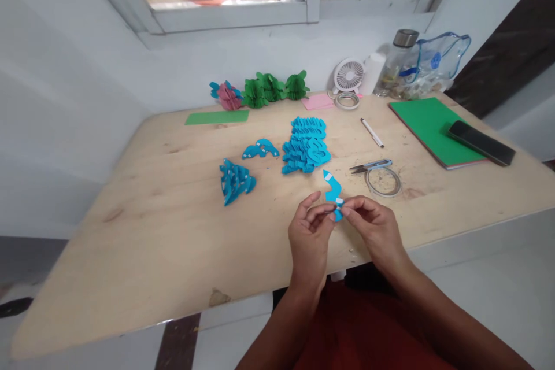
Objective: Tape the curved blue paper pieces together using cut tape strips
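Red clothing (359, 329) is nearest, then a blue cutout (333, 186) at the table's (173, 231) near side, its near end clamped in the fingers of left hand (310, 237) and right hand (381, 231), tape ring (384, 193) and snips (373, 165) rightward, blue stack (306, 147) beyond, fan (349, 74) well back.

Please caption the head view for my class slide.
Left hand and right hand handle a blue paper piece over a wooden table, near scissors.

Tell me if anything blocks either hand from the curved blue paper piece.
Nothing visible does: the left hand and the right hand both pinch the near end of the curved blue paper piece. The snips and the tape roll lie beyond the right hand, not between it and the piece.
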Motion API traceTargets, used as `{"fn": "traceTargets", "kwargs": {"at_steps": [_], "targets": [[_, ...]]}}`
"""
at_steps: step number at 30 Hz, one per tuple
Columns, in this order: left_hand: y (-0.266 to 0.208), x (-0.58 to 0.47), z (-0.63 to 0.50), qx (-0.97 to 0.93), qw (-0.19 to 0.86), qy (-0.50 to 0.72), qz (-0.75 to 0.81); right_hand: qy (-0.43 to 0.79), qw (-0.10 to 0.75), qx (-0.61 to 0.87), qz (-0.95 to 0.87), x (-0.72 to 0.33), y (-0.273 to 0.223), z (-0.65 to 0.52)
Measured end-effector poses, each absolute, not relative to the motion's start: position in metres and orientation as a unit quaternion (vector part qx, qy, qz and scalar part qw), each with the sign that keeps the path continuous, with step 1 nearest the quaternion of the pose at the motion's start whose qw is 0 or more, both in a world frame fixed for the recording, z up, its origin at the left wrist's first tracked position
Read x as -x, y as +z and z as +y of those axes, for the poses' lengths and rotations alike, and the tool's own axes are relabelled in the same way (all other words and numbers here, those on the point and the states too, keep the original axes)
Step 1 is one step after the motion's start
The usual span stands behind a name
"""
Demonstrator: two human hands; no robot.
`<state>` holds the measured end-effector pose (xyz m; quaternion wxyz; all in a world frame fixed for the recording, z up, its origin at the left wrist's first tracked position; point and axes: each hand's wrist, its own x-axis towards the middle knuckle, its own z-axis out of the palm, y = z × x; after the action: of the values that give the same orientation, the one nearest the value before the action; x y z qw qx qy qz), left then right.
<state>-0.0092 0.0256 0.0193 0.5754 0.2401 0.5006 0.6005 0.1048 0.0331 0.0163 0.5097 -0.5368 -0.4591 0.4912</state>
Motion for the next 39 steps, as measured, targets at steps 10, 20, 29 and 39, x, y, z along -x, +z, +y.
{"fn": "traceTargets", "kwargs": {"at_steps": [10,20,29,39], "targets": [[0.017,-0.004,0.021,-0.222,0.637,0.518,0.526,0.548,0.521,0.559,-0.340,-0.122,0.014,0.040],[0.020,-0.008,0.027,-0.243,0.625,0.513,0.535,0.595,0.470,0.519,-0.394,-0.129,0.017,0.037],[0.020,-0.004,0.026,-0.263,0.629,0.503,0.531,0.602,0.451,0.526,-0.398,-0.127,0.020,0.039],[0.024,0.012,0.024,-0.275,0.638,0.490,0.526,0.599,0.421,0.538,-0.417,-0.122,0.021,0.041]]}}
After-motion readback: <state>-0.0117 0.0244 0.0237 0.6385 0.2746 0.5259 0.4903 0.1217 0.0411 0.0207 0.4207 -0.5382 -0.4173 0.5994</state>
